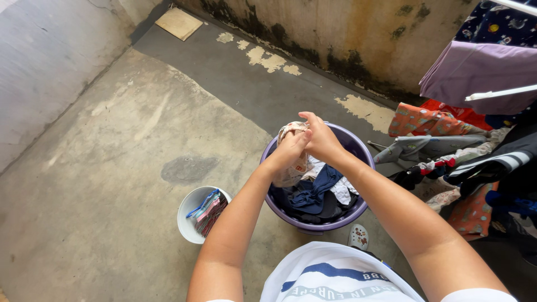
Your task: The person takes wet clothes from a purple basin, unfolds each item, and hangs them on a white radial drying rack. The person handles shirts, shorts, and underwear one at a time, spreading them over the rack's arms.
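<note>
Here, near the centre of the frame, the left hand (288, 150) and right hand (320, 137) both clench a pale patterned cloth (292, 130), gripping it close together above the purple basin (358, 150), which holds more crumpled garments, a dark blue one (313, 193) among them. The step looks like wringing or shaking out the cloth; what follows likely calls for a firm twist, kept over the basin. A white bucket of pegs (193, 210) stands at lower left, and clothes hang on a rack (492, 92) at right.
</note>
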